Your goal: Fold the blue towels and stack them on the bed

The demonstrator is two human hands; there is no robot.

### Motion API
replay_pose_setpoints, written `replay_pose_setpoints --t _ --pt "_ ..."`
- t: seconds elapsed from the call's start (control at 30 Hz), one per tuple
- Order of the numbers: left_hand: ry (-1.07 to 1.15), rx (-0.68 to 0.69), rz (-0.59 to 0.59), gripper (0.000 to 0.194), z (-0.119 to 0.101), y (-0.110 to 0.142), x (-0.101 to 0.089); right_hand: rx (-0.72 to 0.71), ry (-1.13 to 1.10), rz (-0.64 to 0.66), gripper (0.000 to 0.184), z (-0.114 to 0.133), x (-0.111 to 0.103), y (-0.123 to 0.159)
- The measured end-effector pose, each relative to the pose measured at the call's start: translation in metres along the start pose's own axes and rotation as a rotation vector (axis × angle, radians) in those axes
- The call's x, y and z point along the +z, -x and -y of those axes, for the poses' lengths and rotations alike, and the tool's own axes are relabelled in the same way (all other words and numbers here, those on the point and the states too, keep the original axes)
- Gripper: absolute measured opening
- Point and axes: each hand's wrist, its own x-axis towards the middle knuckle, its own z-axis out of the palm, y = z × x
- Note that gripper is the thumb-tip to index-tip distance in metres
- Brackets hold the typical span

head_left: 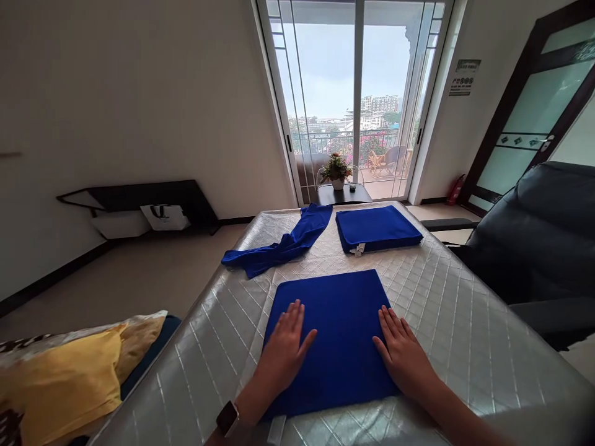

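Observation:
Flat in front of me lies a blue folded cloth (337,334), roughly square, with a pale tag poking out at its near left edge. My left hand (287,347) rests on its left part, palm down, fingers stretched out. On the right edge of the same cloth lies my right hand (402,347), also flat with its fingers extended. Farther back on the right sits a neat stack of blue folded cloths (379,226) with white tags at its near corner. To its left a loose, crumpled blue cloth (288,244) is spread unevenly.
A silvery quilted cover (455,310) lies over the table. To the right stands a black padded armchair (539,241). Cushions, one with a yellow cloth (74,384), lie at lower left. Beyond the table is a small dark stand (346,196) with a potted plant (337,170).

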Motion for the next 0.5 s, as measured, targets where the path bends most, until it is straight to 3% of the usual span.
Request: replay_pose_setpoints --t 0.17,0.27,0.37,0.5 --pt "0.144 0.295 0.142 0.070 -0.091 -0.016 -0.016 -0.020 0.027 -0.033 0.069 -0.002 0.005 0.004" --pt "0.193 0.366 0.149 0.068 -0.128 -0.031 -0.015 -0.025 0.032 -0.024 0.068 -0.003 0.006 0.004" --pt "0.182 0.356 0.152 0.066 -0.135 -0.037 -0.010 -0.027 0.029 -0.008 0.067 -0.003 0.003 0.004" --pt "0.123 0.294 0.159 0.069 -0.109 -0.024 -0.004 -0.020 0.023 0.018 0.068 -0.002 0.000 0.005"
